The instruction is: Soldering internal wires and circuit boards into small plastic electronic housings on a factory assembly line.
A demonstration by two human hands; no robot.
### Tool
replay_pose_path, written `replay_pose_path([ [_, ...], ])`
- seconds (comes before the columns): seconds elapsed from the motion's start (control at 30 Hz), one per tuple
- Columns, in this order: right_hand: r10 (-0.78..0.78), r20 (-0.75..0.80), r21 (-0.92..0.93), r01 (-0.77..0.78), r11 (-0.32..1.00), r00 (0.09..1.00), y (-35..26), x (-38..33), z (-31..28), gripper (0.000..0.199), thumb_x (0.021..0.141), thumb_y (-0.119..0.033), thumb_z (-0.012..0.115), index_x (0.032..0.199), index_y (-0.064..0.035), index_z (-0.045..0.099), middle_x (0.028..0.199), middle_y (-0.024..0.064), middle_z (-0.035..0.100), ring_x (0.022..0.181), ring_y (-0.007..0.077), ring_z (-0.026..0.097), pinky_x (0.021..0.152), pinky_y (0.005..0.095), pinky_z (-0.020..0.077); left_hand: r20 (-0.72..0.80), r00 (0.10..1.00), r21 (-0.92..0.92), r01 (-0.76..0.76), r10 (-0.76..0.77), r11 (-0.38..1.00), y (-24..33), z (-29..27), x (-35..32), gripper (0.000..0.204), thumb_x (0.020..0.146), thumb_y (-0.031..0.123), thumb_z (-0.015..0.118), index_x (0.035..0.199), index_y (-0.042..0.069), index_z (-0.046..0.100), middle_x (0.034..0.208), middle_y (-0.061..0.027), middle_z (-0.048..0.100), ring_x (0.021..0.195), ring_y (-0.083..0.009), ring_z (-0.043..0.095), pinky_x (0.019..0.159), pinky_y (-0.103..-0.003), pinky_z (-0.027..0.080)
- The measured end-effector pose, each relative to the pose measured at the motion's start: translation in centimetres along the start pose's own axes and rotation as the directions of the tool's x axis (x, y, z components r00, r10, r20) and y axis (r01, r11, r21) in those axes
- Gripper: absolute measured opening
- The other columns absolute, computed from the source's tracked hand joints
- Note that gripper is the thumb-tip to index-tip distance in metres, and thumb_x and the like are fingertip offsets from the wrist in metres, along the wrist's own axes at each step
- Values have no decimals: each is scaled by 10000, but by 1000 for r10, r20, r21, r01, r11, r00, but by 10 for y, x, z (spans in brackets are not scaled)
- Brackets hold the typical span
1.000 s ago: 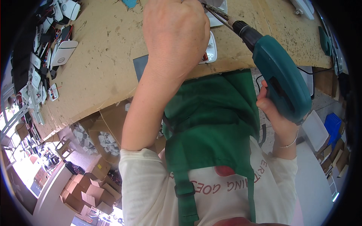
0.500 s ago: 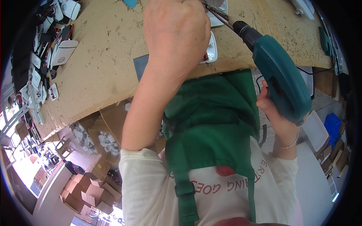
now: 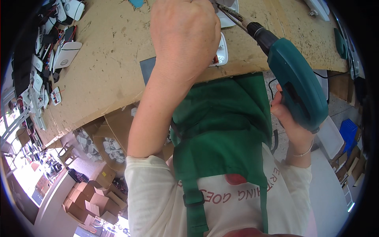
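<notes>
My right hand [image 3: 291, 120] is wrapped round the handle of a teal soldering gun [image 3: 297, 81]. From its black collar a stained tip and a thin rod run up and left to beside my left hand [image 3: 184, 33]. That hand is closed above the table, its back toward me; its fingertips and whatever they hold are out of sight. Partly under it lies an open white plastic housing [image 3: 224, 51] with a small reddish part inside. A second white housing [image 3: 233, 15] shows behind the soldering gun's tip.
The cardboard-covered table [image 3: 106, 51] carries a heap of white devices and wires [image 3: 65, 55] on the left. A dark flat piece [image 3: 148, 70] lies by my left wrist. Below stand cardboard boxes [image 3: 96, 203]; a blue bin [image 3: 348, 130] is at right.
The soldering gun and my right hand have shifted slightly right and down, the tip drawing back a little. My left hand stays nearly still.
</notes>
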State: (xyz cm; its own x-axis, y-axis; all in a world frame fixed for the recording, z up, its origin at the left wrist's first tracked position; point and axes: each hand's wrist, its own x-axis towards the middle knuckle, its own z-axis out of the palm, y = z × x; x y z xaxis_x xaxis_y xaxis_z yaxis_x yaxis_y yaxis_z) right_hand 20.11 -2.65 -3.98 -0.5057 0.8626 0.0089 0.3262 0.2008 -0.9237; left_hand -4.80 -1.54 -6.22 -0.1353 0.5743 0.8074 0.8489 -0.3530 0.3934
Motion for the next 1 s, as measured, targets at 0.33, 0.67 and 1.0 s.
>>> replay_pose_path([
  [0.33,-32,-10,9,32,999,999,1,6,5,587,702,-82,848,1197,71,573,819,58,646,713,118,604,665,233,489,169,985,219,-7,-31,976,1,-6,3,79,660,-85,627,705,-60,566,851,-187,560,782,-362,559,685,-420,458],
  [0.67,-102,5,49,101,994,995,9,1,4,670,697,-92,855,1248,101,527,818,56,639,663,107,594,619,220,484,171,984,221,20,-59,975,1,-8,1,66,657,-86,619,687,-60,566,838,-189,558,780,-362,558,684,-421,457],
  [1.0,-35,22,249,29,968,999,10,-15,-8,653,719,-136,848,1266,35,536,950,101,649,772,144,595,673,256,487,180,973,217,102,-142,971,-4,-10,2,11,683,-59,612,693,-62,610,856,-177,575,802,-349,575,702,-412,468],
])
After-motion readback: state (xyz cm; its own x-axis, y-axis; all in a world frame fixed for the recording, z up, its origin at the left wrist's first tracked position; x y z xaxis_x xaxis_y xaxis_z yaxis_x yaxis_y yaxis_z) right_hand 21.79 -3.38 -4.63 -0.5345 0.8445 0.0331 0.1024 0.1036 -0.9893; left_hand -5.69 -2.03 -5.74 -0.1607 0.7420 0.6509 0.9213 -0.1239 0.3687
